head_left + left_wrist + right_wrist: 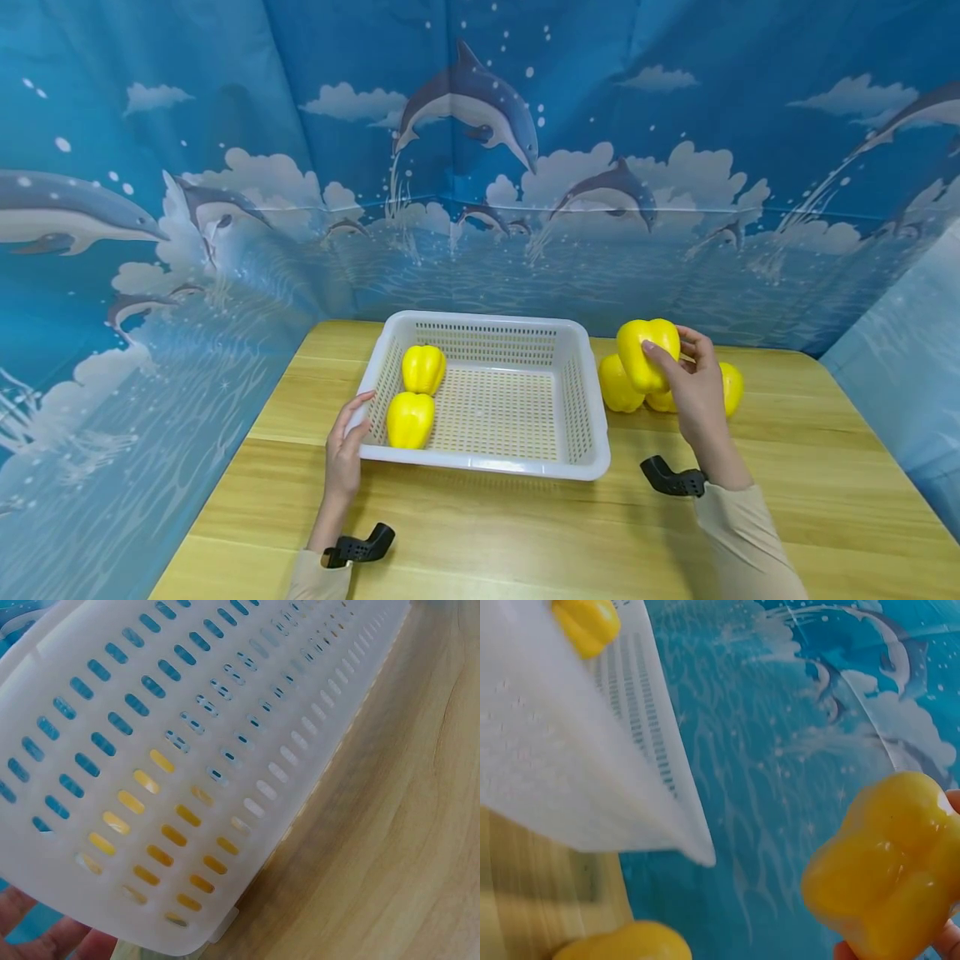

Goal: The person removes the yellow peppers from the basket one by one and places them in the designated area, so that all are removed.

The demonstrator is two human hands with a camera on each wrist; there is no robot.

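The yellow bell pepper [647, 352] is lifted just right of the white slotted basket [525, 467], above the pile of peppers [619, 385] still on the wooden table [810, 500]. The right hand [693, 387] clasps it, fingers curled over its glossy skin. It looks light, firm and rather slick, so a wrap around the broad lobed body probably holds better than fingertips at the top. The left hand [345, 446] lies with straight fingers against the basket's left wall, beside two peppers [416, 393] inside.
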